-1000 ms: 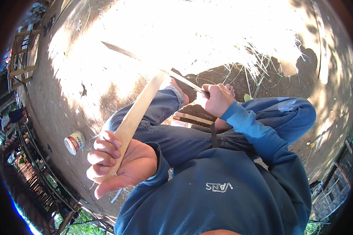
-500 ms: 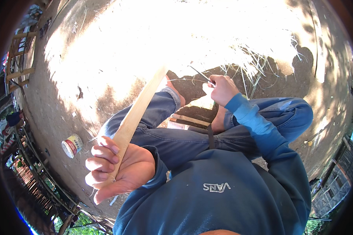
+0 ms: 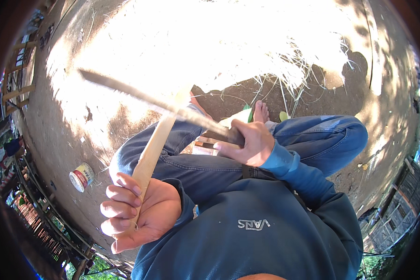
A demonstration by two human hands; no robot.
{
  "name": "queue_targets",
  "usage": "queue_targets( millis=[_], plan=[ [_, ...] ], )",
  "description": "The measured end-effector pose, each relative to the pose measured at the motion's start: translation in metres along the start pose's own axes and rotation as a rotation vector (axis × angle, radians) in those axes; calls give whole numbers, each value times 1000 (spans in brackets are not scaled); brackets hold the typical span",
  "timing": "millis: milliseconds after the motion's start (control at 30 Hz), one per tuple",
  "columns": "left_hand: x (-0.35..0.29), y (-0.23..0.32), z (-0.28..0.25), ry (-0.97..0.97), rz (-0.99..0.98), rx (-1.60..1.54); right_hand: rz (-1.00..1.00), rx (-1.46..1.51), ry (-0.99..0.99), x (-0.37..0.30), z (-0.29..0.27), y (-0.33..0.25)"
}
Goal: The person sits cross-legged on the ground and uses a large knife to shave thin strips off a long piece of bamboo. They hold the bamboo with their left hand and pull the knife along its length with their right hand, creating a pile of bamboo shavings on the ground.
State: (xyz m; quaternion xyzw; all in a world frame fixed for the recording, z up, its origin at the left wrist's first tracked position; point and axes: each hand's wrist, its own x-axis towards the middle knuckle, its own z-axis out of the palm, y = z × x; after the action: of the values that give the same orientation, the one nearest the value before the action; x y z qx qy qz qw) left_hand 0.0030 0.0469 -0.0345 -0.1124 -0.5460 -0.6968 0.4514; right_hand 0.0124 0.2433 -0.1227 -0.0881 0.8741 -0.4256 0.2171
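My left hand (image 3: 156, 210) is closed around the lower end of a long, pale, flat wooden strip (image 3: 150, 154), which slants up and away over my left leg. Its far end fades into bright glare. In my right hand (image 3: 254, 144) is a machete (image 3: 130, 91), its handle mostly hidden by the fingers. The long dark blade points to the far left, is smeared by motion and passes across the upper part of the strip. I cannot tell whether blade and wood touch.
I sit on bare earth with legs bent; a bare foot (image 3: 261, 112) shows ahead. Thin pale shavings (image 3: 296, 77) lie at far right. A small tub (image 3: 81, 177) stands on the left. Wooden framing (image 3: 18, 93) and a woven panel (image 3: 399, 214) line the edges.
My right hand has come nearer and turned, so the machete blade now swings out to the left across the strip. My left hand keeps its hold on the wood, nearly unmoved.
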Motion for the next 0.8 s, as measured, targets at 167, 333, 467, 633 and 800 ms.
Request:
queue_targets(
  millis=[167, 333, 467, 633, 800],
  plan=[
    [-6, 2, 11, 28, 22, -21, -223, 95, 34, 2, 1, -15],
    [-5, 1, 7, 55, 24, -2, 180, 151, 68, 25, 25, 37],
    [-1, -1, 5, 90, 18, 43, 26, 27, 140, 26, 21, 41],
    [-3, 1, 4, 83, -1, 43, -86, -241, 203, 21, 15, 41],
    [-1, -4, 2, 99, 6, 70, 116, -36, 88, 35, 17, 54]
  ],
)
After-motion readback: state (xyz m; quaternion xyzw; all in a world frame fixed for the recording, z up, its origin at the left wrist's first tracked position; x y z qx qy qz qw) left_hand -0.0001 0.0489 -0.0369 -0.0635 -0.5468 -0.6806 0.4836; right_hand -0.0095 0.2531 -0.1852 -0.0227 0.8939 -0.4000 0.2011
